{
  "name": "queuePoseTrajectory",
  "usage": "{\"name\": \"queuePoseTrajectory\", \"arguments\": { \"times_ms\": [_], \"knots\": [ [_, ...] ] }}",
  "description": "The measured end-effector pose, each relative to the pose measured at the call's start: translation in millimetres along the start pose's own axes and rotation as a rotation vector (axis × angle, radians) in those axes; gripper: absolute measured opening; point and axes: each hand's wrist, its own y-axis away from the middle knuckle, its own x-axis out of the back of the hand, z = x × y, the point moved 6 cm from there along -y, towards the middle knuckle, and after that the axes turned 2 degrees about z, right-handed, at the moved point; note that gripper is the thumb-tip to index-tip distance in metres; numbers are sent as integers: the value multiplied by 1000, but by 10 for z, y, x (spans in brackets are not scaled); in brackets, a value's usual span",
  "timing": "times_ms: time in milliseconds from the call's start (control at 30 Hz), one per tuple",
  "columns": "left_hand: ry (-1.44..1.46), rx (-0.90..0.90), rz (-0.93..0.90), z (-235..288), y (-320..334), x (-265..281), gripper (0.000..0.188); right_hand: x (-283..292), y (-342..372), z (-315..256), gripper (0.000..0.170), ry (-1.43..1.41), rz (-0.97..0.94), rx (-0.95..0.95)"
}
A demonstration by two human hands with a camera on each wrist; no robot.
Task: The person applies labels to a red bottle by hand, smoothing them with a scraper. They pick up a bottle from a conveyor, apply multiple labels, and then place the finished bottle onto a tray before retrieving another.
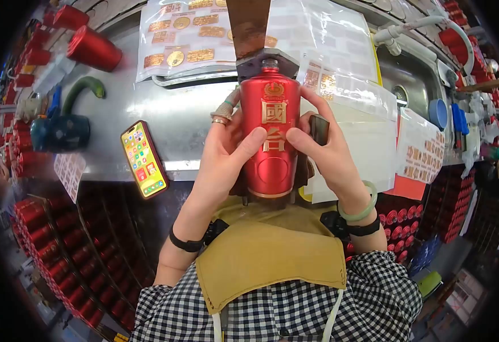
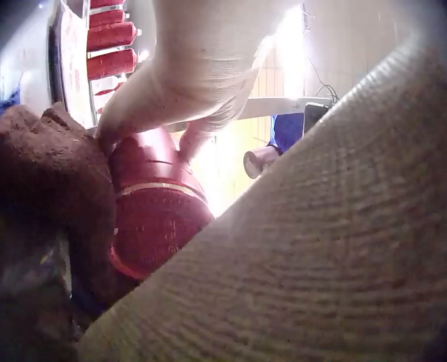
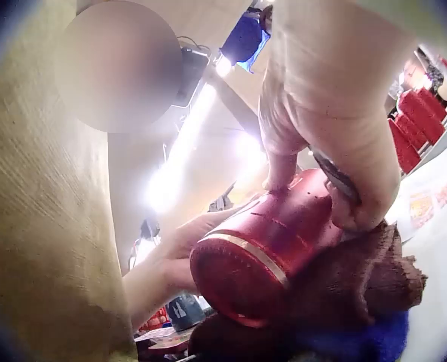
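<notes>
A red bottle with gold characters lies between both hands, its narrow neck pointing away from the person. My left hand grips its left side, thumb across the front, with wraps around one finger. On the opposite side, my right hand grips the bottle, thumb pressed by the lower character. A small dark, smooth piece is tucked in the right fingers; its kind is unclear. Beneath the bottle, a brown cloth shows in the right wrist view. The bottle's base faces the person.
A brown upright post stands just beyond the bottle neck. Sheets of gold labels lie behind. A lit phone and a teal mug are at left, a sink at right. Racked red bottles stand below left.
</notes>
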Motion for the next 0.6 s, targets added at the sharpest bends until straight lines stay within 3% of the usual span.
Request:
{"name": "queuePoseTrajectory", "arguments": {
  "times_ms": [233, 300, 400, 600],
  "knots": [
    [-49, -10, -8, 6, 9, -41, 80, 14, 16, -34, 80, -46, -4, 15],
    [-41, 8, -9, 4, 6, -42, 80, 72, 13, 5, 76, -108, 38, -145],
    [-58, 14, -16, -9, 12, -37, 80, 73, 14, 100, 72, -29, 45, -42],
    [-65, 4, -43, 3, 7, -48, 81, 75, 23, 90, 74, 13, 31, -27]
  ]
}}
